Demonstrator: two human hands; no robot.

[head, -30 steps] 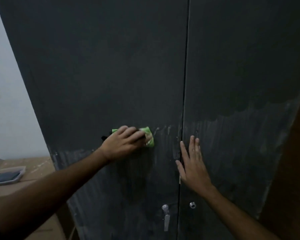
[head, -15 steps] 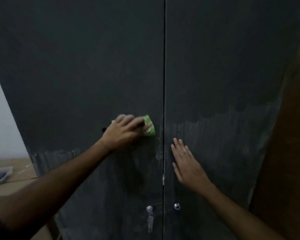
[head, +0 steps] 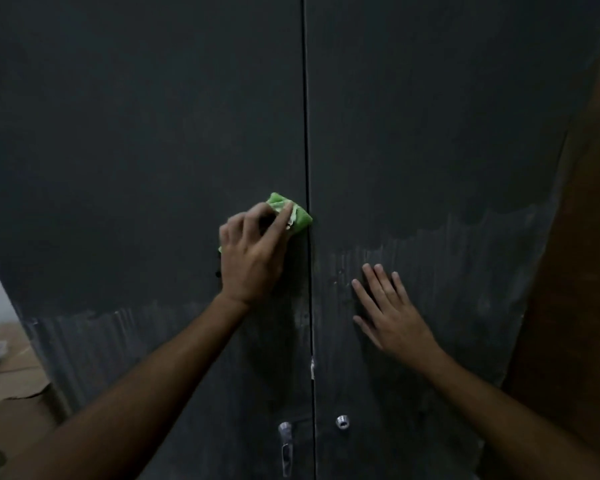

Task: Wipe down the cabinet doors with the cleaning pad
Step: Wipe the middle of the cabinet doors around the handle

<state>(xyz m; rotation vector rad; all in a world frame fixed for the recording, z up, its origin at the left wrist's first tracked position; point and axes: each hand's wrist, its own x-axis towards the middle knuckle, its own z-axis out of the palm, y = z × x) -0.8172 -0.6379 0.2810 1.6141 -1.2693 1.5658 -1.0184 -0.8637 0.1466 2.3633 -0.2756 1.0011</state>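
Since the earlier frame you slid the pad point(head: 289, 213) up and to the right, so that it reached the seam point(head: 306, 133) between the doors. Your left hand point(head: 252, 258) gripped the green pad with curled fingers and pressed it against the left door point(head: 136, 133), its right tip touching the seam. Your right hand point(head: 388, 313) lay flat on the right door point(head: 447, 116), fingers straight and spread, holding nothing. Pale streaks covered the lower part of both doors, while the upper part looked evenly dark. Low down, a metal handle point(head: 285, 448) hung on the left door beside a small lock point(head: 342, 421) on the right one. At the far left sat a brown surface point(head: 11, 410).
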